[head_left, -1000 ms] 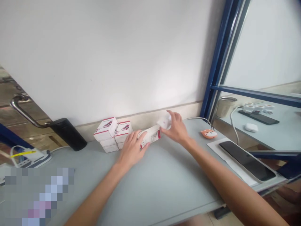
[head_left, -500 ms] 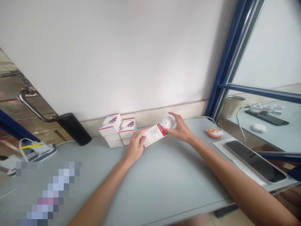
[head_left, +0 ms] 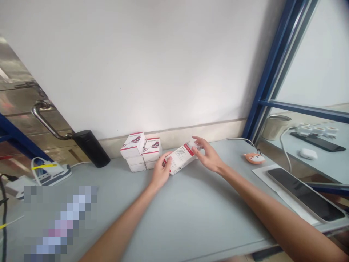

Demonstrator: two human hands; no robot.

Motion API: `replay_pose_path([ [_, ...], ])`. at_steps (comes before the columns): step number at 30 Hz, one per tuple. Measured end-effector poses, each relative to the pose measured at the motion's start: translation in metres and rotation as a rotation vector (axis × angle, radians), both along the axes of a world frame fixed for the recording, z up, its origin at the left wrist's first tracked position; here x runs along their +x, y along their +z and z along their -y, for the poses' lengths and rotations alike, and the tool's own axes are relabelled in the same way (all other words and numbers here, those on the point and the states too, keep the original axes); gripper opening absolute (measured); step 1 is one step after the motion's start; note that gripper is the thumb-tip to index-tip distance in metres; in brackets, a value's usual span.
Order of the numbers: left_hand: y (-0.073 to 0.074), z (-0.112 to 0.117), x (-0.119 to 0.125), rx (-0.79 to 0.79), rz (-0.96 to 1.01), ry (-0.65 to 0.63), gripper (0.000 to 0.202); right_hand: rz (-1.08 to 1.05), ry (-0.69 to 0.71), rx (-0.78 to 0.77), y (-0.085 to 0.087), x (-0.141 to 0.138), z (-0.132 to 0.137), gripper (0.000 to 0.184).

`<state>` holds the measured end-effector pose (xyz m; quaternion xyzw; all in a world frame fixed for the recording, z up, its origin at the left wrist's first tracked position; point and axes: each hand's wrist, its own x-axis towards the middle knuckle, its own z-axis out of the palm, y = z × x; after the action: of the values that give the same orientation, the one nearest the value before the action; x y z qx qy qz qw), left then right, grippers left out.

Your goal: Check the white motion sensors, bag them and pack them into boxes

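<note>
My left hand (head_left: 161, 171) grips the lower end of a white carton with red trim and printed text (head_left: 180, 158), which lies tilted just above the grey table (head_left: 191, 218). My right hand (head_left: 207, 155) is at the carton's upper end, fingers spread. A small white item (head_left: 195, 146) sits at that end, blurred and partly hidden by my fingers. Behind the carton, a stack of similar white-and-red boxes (head_left: 141, 151) stands against the wall.
A black cylinder (head_left: 91, 148) stands left of the stack, below a steel door handle (head_left: 46, 120). A power strip with cables (head_left: 51, 174) lies at the left. To the right are an orange fox-shaped trinket (head_left: 254, 158) and a dark tablet (head_left: 305, 194) on white paper.
The round white item has gone from my right palm to the carton's end. My right fingers have spread, and the carton has turned slightly. The whole view has shifted a little.
</note>
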<state>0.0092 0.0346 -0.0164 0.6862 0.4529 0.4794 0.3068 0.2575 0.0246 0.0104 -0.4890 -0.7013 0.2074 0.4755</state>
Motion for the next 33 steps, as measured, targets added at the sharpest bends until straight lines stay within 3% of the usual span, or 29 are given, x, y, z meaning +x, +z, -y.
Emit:
replay_pose_path([
  [3, 0.003, 0.001, -0.001, -0.007, 0.021, -0.016, 0.044, -0.023, 0.101, -0.039, -0.001, -0.003, 0.003, 0.064],
  [5, 0.004, 0.002, -0.001, 0.002, 0.035, -0.027, 0.041, 0.073, 0.172, 0.005, -0.002, -0.005, 0.006, 0.064],
  [9, 0.004, 0.008, 0.004, 0.033, 0.067, -0.071, 0.038, 0.222, 0.114, 0.240, 0.002, -0.010, 0.013, 0.062],
  [14, -0.007, 0.024, 0.022, 0.065, 0.111, -0.234, 0.066, 0.395, 0.132, 0.560, 0.017, -0.024, 0.028, 0.058],
  [19, -0.008, 0.030, 0.025, 0.222, 0.041, -0.175, 0.079, 0.343, 0.044, 0.752, 0.020, -0.036, 0.037, 0.052],
  [23, 0.000, 0.027, 0.017, 0.247, -0.023, -0.104, 0.061, 0.125, -0.088, 0.548, 0.019, -0.030, 0.033, 0.030],
  [26, 0.003, 0.024, 0.012, 0.253, -0.051, -0.121, 0.049, 0.097, -0.003, 0.359, 0.014, -0.026, 0.029, 0.017],
  [30, 0.006, 0.023, 0.011, 0.281, -0.062, -0.138, 0.041, 0.074, 0.150, 0.257, 0.008, -0.027, 0.028, 0.023],
  [33, 0.008, 0.025, 0.012, 0.337, -0.092, -0.144, 0.041, 0.021, 0.195, 0.193, 0.012, -0.027, 0.029, 0.016],
])
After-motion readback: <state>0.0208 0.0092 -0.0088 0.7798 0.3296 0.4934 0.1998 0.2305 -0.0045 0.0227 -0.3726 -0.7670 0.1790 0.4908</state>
